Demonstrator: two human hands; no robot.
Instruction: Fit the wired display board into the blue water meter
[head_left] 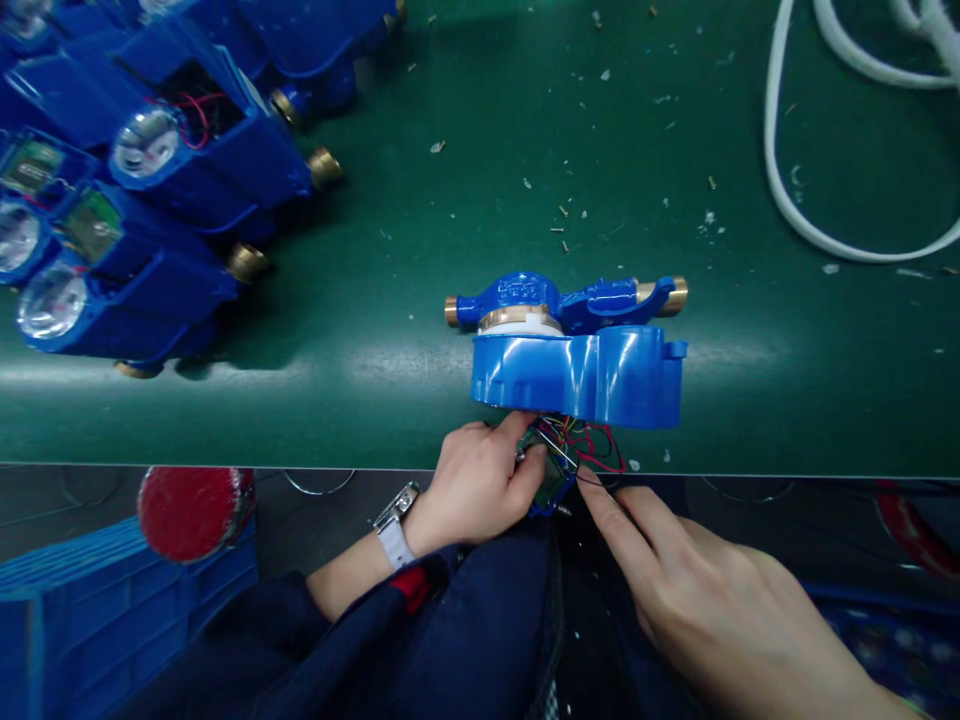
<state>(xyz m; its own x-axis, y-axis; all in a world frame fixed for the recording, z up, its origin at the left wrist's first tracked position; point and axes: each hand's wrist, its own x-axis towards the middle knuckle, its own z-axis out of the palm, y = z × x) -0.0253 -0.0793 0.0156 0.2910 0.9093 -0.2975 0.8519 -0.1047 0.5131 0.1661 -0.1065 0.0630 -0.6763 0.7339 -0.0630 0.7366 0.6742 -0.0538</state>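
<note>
holding my left hand (472, 490) grip clamped on the circuit board (551, 480) at 6 o'clock of the blue meter (577, 375), right hand (712, 590) spread apart, i fear a tug would tear the thin wires (600, 448).

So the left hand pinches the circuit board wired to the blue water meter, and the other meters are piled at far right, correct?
No: the head view shows the other meters piled at far left. The left hand does pinch the circuit board wired to the blue water meter.
</note>
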